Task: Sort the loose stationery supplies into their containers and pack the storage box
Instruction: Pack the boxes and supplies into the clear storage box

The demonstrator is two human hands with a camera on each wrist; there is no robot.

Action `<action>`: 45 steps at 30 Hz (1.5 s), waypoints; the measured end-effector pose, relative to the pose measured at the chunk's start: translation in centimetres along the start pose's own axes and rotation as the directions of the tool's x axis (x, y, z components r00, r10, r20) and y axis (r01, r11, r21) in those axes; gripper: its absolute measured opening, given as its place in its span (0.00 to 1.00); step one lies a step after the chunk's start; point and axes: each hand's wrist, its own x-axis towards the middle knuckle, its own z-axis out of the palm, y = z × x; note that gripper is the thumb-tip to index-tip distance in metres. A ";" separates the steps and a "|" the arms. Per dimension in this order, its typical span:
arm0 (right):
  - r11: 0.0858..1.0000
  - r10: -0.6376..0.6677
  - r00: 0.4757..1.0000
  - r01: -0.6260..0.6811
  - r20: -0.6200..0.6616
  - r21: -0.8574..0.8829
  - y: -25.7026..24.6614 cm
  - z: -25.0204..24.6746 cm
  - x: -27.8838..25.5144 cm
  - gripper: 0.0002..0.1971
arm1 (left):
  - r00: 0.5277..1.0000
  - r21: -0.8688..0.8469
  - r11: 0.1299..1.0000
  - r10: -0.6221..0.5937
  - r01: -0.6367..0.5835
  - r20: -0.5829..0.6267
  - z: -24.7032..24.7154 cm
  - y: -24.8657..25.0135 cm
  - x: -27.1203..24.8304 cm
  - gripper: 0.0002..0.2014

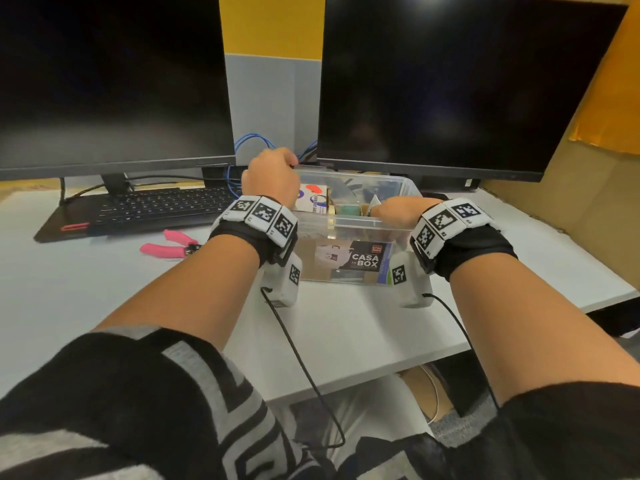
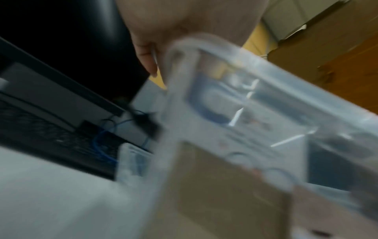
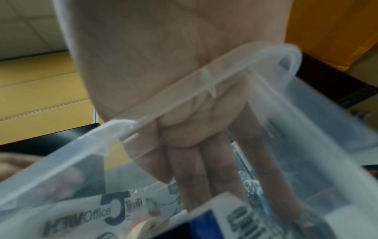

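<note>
Head view: a white desk [image 1: 346,327] carries two dark monitors, the left monitor [image 1: 114,81] and the right monitor [image 1: 460,84], both behind a clear plastic storage box [image 1: 349,237] that sits near the middle of the desk. To the left of the box lies a black laptop keyboard [image 1: 152,206], and nearer the person than that keyboard, also left of the box, lie pink-handled pliers [image 1: 171,245]. Blue cables [image 1: 252,142] loop behind the box in the gap between the monitors. The box has no lid on it and holds packed stationery: a white carton with red and blue print [image 1: 313,197] at its left end, small cardboard packs [image 1: 348,206] near its centre, and a dark label reading "CASA BOX" [image 1: 365,259] showing through its near wall. The left hand [image 1: 272,178] is at the far left corner of the box, its fingers curled over the rim; the left wrist view is blurred and shows only a thumb [image 2: 148,59] beside the rim. The right hand [image 1: 401,211] clamps the near right rim; the right wrist view shows its fingers [image 3: 204,169] reaching down inside the wall with the rim [image 3: 214,77] crossing the palm.
</note>
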 end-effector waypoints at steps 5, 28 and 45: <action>1.000 0.006 1.000 -0.006 0.010 0.029 0.2 0.3 0.0 0.20 | 0.965 0.205 0.945 -0.261 0.257 -0.008 -0.9 -6.9 -0.7 0.18; 1.000 -0.010 1.000 0.010 0.000 -0.024 0.4 0.4 -0.8 0.17 | 0.815 0.688 0.715 -0.471 0.128 0.338 -0.9 -9.4 -3.5 0.17; 0.993 0.057 0.998 -0.053 -0.039 0.106 0.7 0.8 -0.1 0.16 | 0.823 0.543 0.826 -0.408 0.149 0.395 -2.5 -9.7 -3.9 0.03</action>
